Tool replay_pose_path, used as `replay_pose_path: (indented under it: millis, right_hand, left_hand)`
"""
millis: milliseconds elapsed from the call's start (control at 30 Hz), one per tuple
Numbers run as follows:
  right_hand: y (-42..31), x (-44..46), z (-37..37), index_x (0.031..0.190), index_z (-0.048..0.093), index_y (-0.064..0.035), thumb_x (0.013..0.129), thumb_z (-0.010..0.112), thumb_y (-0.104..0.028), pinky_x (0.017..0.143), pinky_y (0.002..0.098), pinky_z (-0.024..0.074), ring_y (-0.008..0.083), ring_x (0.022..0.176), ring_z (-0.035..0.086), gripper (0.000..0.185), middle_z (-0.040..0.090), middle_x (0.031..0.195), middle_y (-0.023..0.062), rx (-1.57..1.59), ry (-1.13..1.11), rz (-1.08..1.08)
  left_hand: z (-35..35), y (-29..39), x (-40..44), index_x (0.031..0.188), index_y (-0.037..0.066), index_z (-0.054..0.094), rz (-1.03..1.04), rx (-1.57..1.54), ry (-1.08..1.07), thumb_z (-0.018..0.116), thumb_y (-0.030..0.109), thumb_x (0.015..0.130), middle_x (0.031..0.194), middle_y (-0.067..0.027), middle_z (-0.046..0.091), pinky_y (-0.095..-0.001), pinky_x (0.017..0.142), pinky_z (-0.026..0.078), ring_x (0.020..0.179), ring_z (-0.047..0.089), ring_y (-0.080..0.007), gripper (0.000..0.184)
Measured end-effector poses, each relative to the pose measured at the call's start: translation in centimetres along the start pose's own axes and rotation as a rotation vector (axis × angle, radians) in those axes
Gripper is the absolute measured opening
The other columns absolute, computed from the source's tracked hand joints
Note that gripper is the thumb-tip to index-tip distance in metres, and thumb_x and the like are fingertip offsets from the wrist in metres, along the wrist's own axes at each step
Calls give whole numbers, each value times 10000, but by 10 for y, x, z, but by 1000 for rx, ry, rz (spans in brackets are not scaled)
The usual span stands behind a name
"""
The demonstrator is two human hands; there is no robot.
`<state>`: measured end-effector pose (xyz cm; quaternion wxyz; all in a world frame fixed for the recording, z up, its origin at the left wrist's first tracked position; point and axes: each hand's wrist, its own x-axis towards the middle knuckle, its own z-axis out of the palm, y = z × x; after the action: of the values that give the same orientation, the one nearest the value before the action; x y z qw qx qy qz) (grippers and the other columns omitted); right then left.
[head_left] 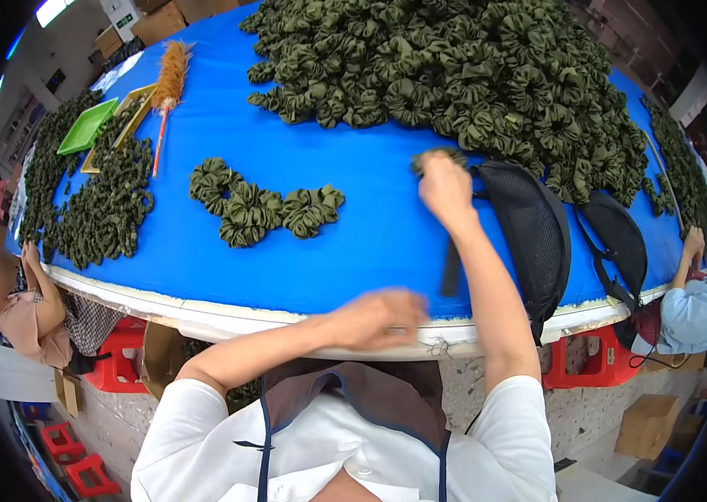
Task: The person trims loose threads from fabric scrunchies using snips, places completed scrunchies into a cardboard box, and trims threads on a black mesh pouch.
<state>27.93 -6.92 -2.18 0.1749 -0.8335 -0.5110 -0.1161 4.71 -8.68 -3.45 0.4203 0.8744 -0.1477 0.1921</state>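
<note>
My right hand [445,188] is closed on a dark green scrunchie [456,156], mostly hidden by the fingers, at the near edge of a large heap of scrunchies [420,75]. Smeared by motion, my left hand [382,319] is over the table's front edge, and whether it holds anything does not show. Left of centre, a few gathered scrunchies [251,214] lie touching in a short row on the blue tabletop [353,272]. Just right of my right hand is a black mesh waist bag [529,234].
A second black bag [617,238] lies farther right. At left are more scrunchies [107,217], a green tray [88,126], a yellow tray [132,113] and a feather duster [171,79]. Loose threads [439,344] hang at the front edge. One person sits at each side.
</note>
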Motion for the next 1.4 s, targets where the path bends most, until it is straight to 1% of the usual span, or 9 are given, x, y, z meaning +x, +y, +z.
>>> replay_pose_path:
  millis: [100,167,200,233,433,533,800,1100,1400]
  right_hand:
    - [-35,-16,-25,929,681,-14,760,554,24,636,324,506,246,701,624,215,675,834,101,451,-270,-52]
    - [-49,-26,-26,928,682,-14,774,568,17,628,302,493,216,696,610,195,670,818,83,580,-209,-15]
    - [-56,-31,-26,926,683,-14,787,582,11,620,280,480,185,691,596,174,664,803,65,713,-155,19]
    - [-63,-34,-25,925,685,-15,801,596,4,612,259,467,155,686,582,154,659,788,47,850,-102,51]
    - [-73,-53,-13,978,685,-33,873,635,-47,587,199,424,56,672,526,117,638,768,-2,1212,-185,-15]
    - [-45,-41,-8,1039,679,-51,897,650,-87,571,180,411,46,651,512,149,635,808,-2,1273,-90,107]
    - [-38,-38,-21,1083,683,-56,903,660,-152,538,217,384,80,570,449,206,595,795,-18,1132,-38,181]
    - [-55,-51,-26,1072,719,-103,853,697,-162,489,273,386,127,515,446,228,605,744,8,697,-102,-119]
    - [-62,-55,-10,997,743,-97,828,709,-117,453,273,376,126,473,426,173,601,692,3,652,86,-194]
  left_hand:
    - [-25,6,8,825,43,675,-241,-238,-19,633,167,876,993,-64,700,-343,797,510,906,650,-219,140]
    - [-51,-39,3,842,27,684,-653,-310,233,610,244,920,958,-84,691,-313,734,524,873,651,-212,242]
    - [-70,-47,12,982,15,666,-944,-630,346,577,315,957,923,-99,677,-278,731,519,870,640,-200,314]
    - [-81,-48,19,1080,16,626,-966,-793,497,587,319,956,935,-103,668,-267,737,514,867,632,-190,329]
    - [-76,-81,8,1311,29,478,-728,-909,850,608,258,954,989,-117,642,-240,767,506,877,615,-157,443]
    - [-74,-76,7,1305,23,483,-709,-917,824,600,224,958,997,-113,635,-240,756,502,875,611,-149,418]
    - [-71,-48,19,1211,37,521,-688,-853,791,570,122,967,836,-58,626,-238,732,508,816,614,-126,263]
    - [-70,-60,7,1087,38,556,-664,-725,807,481,171,1007,837,-57,589,-234,688,478,746,565,-101,172]
    - [-71,-58,8,1093,40,559,-676,-778,815,445,173,1011,853,-62,585,-233,646,481,723,560,-98,193]
